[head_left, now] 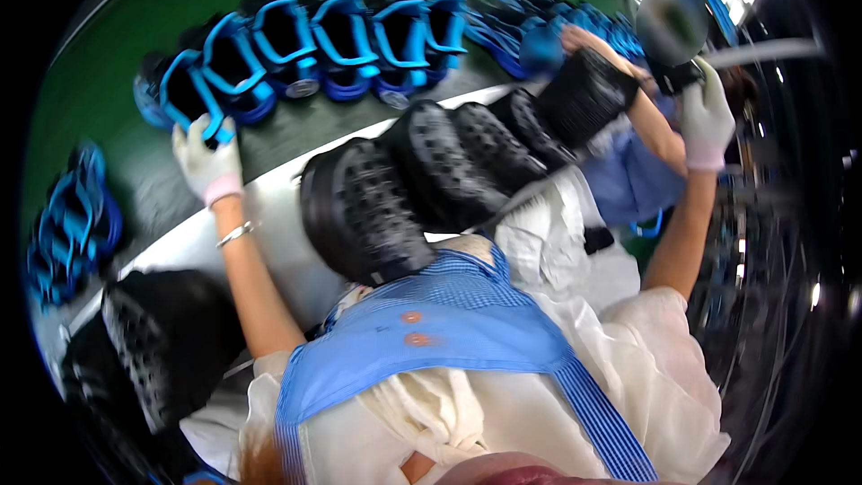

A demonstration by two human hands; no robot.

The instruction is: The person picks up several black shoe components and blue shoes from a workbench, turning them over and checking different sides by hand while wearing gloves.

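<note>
My left hand [208, 160], in a white glove, reaches to the near end of a row of black shoes with bright blue trim. Its fingers close round the blue edge of the nearest shoe [186, 94]. Raised on the right, my gloved right hand [707, 121] has its fingers bent at a black piece [675, 77]. Above that piece is a round greyish disc [672, 22], too blurred to name. Between my arms, black studded sole-like pieces [377, 207] stand in a row along a pale ledge [269, 181]; their exact kind is unclear.
A green surface [108, 81] carries the shoe row and another blue-trimmed group [76, 224] at left. More black studded pieces [148, 350] lie at lower left. Close by on the right, a co-worker's bare arm [651, 121] reaches over. Dark machinery [763, 305] blurs along the right.
</note>
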